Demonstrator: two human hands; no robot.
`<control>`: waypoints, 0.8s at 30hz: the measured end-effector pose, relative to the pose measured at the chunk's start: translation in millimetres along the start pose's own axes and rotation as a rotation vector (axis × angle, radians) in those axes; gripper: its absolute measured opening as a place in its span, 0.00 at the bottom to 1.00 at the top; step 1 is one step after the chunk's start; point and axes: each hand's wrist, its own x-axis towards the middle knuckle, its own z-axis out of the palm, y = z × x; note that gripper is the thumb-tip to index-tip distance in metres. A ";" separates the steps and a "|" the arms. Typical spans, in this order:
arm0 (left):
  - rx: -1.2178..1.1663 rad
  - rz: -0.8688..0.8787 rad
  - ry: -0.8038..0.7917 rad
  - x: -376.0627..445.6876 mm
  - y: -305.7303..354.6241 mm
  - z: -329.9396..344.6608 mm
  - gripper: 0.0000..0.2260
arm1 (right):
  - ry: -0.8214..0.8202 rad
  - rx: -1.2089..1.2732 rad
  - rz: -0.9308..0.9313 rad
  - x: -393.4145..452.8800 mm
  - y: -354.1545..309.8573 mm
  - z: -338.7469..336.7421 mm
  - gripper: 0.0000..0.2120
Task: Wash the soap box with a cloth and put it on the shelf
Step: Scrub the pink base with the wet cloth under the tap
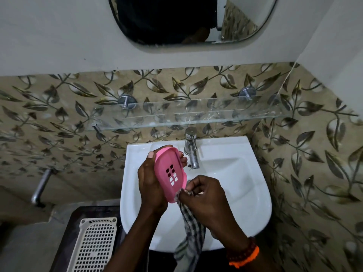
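A pink soap box (170, 174) with several drain holes in its base is held tilted over the white sink (225, 173). My left hand (150, 183) grips it from the left side, thumb on its top rim and fingertips on the far edge. My right hand (204, 197) pinches a checked grey cloth (191, 228) against the box's lower edge. The rest of the cloth hangs down over the sink's front rim. A glass shelf (196, 114) is fixed to the tiled wall above the sink and carries nothing.
A chrome tap (191, 148) stands at the back of the sink, right of the box. A mirror (192, 20) hangs above the shelf. A white perforated plastic tray (94, 244) lies at lower left. A metal pipe fitting (41, 185) juts from the left wall.
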 end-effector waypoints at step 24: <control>-0.309 -0.933 -0.322 6.6 -8.8 -3.5 0.37 | -0.446 -0.474 -0.741 -19.5 -24.1 -33.8 0.11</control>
